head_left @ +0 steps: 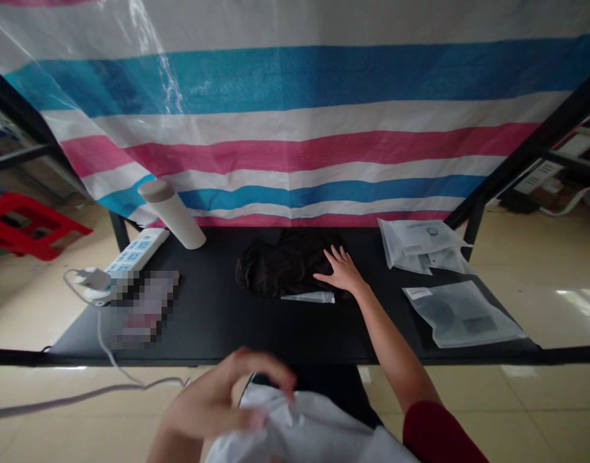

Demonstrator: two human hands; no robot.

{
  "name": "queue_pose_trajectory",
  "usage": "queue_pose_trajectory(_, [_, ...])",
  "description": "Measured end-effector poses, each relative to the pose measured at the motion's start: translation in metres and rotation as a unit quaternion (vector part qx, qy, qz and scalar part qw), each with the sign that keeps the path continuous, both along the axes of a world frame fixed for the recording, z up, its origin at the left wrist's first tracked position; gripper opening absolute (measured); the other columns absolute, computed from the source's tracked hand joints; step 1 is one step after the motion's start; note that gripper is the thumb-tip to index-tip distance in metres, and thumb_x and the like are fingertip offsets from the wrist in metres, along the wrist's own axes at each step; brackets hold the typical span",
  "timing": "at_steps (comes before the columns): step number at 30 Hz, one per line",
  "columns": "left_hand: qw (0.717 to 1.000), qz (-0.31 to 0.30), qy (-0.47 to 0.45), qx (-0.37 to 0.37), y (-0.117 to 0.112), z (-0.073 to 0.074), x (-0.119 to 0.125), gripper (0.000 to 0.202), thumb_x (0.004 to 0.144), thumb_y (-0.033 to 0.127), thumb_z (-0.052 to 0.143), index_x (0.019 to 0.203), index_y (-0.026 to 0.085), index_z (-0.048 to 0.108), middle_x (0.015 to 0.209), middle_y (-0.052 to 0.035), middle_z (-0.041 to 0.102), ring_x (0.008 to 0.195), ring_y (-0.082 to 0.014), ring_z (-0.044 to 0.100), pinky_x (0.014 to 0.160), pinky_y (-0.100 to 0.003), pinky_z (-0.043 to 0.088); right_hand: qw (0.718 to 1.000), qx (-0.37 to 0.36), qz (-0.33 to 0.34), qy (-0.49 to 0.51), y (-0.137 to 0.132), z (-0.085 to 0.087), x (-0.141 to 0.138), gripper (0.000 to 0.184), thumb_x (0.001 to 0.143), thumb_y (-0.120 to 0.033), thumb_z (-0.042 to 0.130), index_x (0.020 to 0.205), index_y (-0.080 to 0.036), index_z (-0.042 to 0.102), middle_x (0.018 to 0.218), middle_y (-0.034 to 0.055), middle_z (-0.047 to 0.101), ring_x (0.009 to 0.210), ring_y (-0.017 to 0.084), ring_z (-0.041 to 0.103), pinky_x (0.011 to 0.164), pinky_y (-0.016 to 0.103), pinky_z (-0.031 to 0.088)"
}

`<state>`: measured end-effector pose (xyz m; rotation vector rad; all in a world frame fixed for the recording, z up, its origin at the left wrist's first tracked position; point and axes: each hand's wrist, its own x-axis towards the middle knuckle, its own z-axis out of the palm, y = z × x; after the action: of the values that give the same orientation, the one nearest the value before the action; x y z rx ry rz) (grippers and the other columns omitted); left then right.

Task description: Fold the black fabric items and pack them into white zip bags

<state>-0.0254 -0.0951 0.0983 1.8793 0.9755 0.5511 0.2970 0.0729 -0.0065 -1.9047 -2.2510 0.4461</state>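
A crumpled black cloth item (289,260) lies at the back middle of the black tabletop; its exact kind does not show. My right hand (343,271) rests on its right side with the fingers spread. From under the cloth's front edge sticks a clear plastic strip (314,297), perhaps part of a bag. My left hand (217,399) is raised in front of the table's near edge, over pale grey-white material (304,431) at my lap. Its fingers are curved, with a gap between thumb and forefinger, slightly blurred, and nothing shows in them.
At the left stand a white bottle (176,215) and a power strip (135,260) with a charger and cable (101,328). A pixelated flat object (150,305) lies nearby. Packets in frosted bags (420,241) and one flat frosted bag (461,315) lie right. Striped sheeting (295,154) hangs behind.
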Motion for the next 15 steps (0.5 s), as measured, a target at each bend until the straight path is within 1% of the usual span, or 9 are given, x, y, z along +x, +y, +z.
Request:
queue_pose_trajectory(1, [0.998, 0.054, 0.023, 0.022, 0.015, -0.007, 0.002, 0.037, 0.091, 0.053, 0.055, 0.107, 0.022, 0.066, 0.111, -0.0078, 0.067, 0.104, -0.0256, 0.061, 0.087, -0.038, 0.051, 1.000, 0.002, 0.000, 0.003, 0.000, -0.001, 0.000, 0.107, 0.072, -0.085, 0.048, 0.154, -0.020, 0.026, 0.162, 0.0135, 0.015, 0.149, 0.038, 0.006, 0.118, 0.052, 0.018])
queue_pose_trajectory(2, [0.987, 0.138, 0.064, 0.056, 0.032, -0.017, 0.004, 0.040, 0.091, 0.054, 0.053, 0.112, 0.022, 0.064, 0.112, -0.0086, 0.066, 0.104, -0.0269, 0.060, 0.088, -0.039, 0.050, 1.000, 0.003, -0.001, 0.005, 0.000, -0.002, 0.000, 0.107, 0.072, -0.084, 0.048, 0.154, -0.020, 0.026, 0.162, 0.0134, 0.015, 0.149, 0.038, 0.006, 0.118, 0.052, 0.017])
queue_pose_trajectory(3, [0.958, 0.247, 0.112, 0.096, 0.051, -0.030, 0.003, 0.043, 0.091, 0.053, 0.050, 0.119, 0.021, 0.059, 0.112, -0.0097, 0.065, 0.103, -0.0272, 0.060, 0.088, -0.041, 0.049, 1.000, 0.005, -0.002, 0.007, 0.001, -0.003, 0.000, 0.106, 0.073, -0.084, 0.049, 0.154, -0.019, 0.026, 0.162, 0.0137, 0.014, 0.149, 0.038, 0.006, 0.118, 0.052, 0.017])
queue_pose_trajectory(5, [0.856, 0.422, 0.255, 0.156, 0.087, -0.057, -0.004, 0.057, 0.088, 0.054, 0.050, 0.128, 0.014, 0.053, 0.116, -0.0166, 0.061, 0.110, -0.0353, 0.054, 0.095, -0.050, 0.043, 1.000, 0.006, -0.004, 0.010, 0.001, -0.004, -0.001, 0.105, 0.074, -0.081, 0.050, 0.154, -0.017, 0.026, 0.162, 0.0147, 0.013, 0.149, 0.038, 0.005, 0.119, 0.051, 0.015])
queue_pose_trajectory(6, [0.825, 0.452, 0.307, 0.147, 0.102, -0.070, -0.011, 0.060, 0.087, 0.055, 0.049, 0.128, 0.011, 0.053, 0.116, -0.0197, 0.059, 0.113, -0.0389, 0.052, 0.095, -0.052, 0.041, 1.000, 0.006, -0.004, 0.012, 0.001, -0.005, -0.001, 0.105, 0.075, -0.080, 0.051, 0.154, -0.016, 0.026, 0.162, 0.0151, 0.013, 0.149, 0.039, 0.004, 0.119, 0.051, 0.014])
queue_pose_trajectory(8, [0.808, 0.452, 0.362, 0.111, 0.127, -0.090, -0.025, 0.064, 0.084, 0.060, 0.051, 0.123, 0.009, 0.056, 0.118, -0.0235, 0.057, 0.114, -0.0431, 0.050, 0.094, -0.053, 0.041, 1.000, 0.006, -0.003, 0.020, 0.000, -0.005, -0.003, 0.103, 0.075, -0.078, 0.053, 0.154, -0.016, 0.027, 0.162, 0.0153, 0.012, 0.149, 0.039, 0.003, 0.119, 0.051, 0.013])
queue_pose_trajectory(10, [0.820, 0.418, 0.376, 0.104, 0.145, -0.098, -0.034, 0.056, 0.084, 0.057, 0.053, 0.116, 0.011, 0.061, 0.117, -0.0230, 0.057, 0.113, -0.0431, 0.051, 0.092, -0.053, 0.042, 1.000, 0.007, 0.000, 0.028, 0.000, -0.005, -0.005, 0.103, 0.076, -0.077, 0.054, 0.153, -0.016, 0.028, 0.162, 0.0156, 0.012, 0.149, 0.040, 0.003, 0.119, 0.051, 0.013])
queue_pose_trajectory(12, [0.849, 0.384, 0.342, 0.126, 0.157, -0.094, -0.029, 0.041, 0.085, 0.046, 0.054, 0.109, 0.015, 0.063, 0.113, -0.0193, 0.058, 0.109, -0.0386, 0.054, 0.093, -0.051, 0.043, 0.999, 0.013, 0.001, 0.033, -0.001, -0.005, -0.007, 0.102, 0.076, -0.077, 0.054, 0.153, -0.015, 0.029, 0.162, 0.0163, 0.013, 0.149, 0.040, 0.003, 0.119, 0.051, 0.013])
queue_pose_trajectory(15, [0.903, 0.339, 0.181, 0.194, 0.165, -0.073, 0.008, 0.027, 0.089, 0.034, 0.050, 0.108, 0.018, 0.061, 0.110, -0.0132, 0.059, 0.103, -0.0283, 0.059, 0.092, -0.043, 0.048, 0.999, 0.021, 0.005, 0.045, -0.001, -0.005, -0.007, 0.102, 0.075, -0.077, 0.055, 0.152, -0.014, 0.032, 0.161, 0.0172, 0.015, 0.148, 0.041, 0.005, 0.119, 0.052, 0.014])
